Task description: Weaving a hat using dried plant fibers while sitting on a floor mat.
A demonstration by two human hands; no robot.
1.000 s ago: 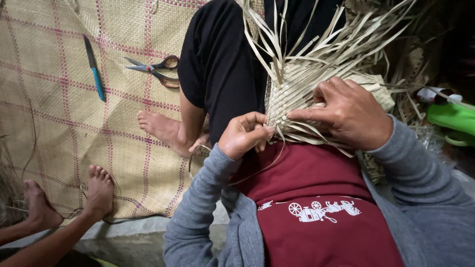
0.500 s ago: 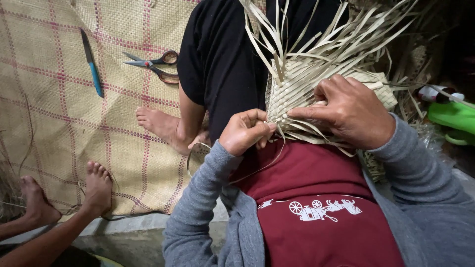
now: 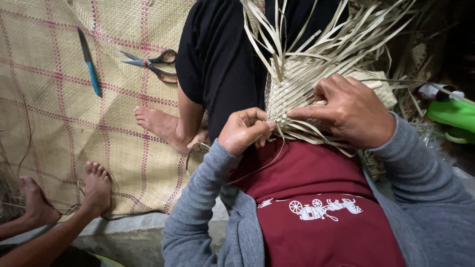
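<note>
A half-woven piece of pale straw strips (image 3: pixel 297 94) rests against my lap, with many loose strips fanning upward. My left hand (image 3: pixel 243 129) pinches a thin strip at the lower left edge of the weave. Over the lower right part lies my right hand (image 3: pixel 349 111), fingers pressing the woven strips and holding them down. Both arms wear grey sleeves over a dark red shirt.
A person in black (image 3: pixel 217 64) sits just beyond the weave, one bare foot (image 3: pixel 161 123) on a tan mat with red lines (image 3: pixel 59 123). Scissors (image 3: pixel 153 63) and a blue-handled knife (image 3: pixel 89 62) lie on it. Another person's feet (image 3: pixel 94 185) are at lower left. A green object (image 3: pixel 452 116) sits right.
The view has shifted slightly; my hands stay on the weave with small finger movements. The other people's feet at left have moved a little.
</note>
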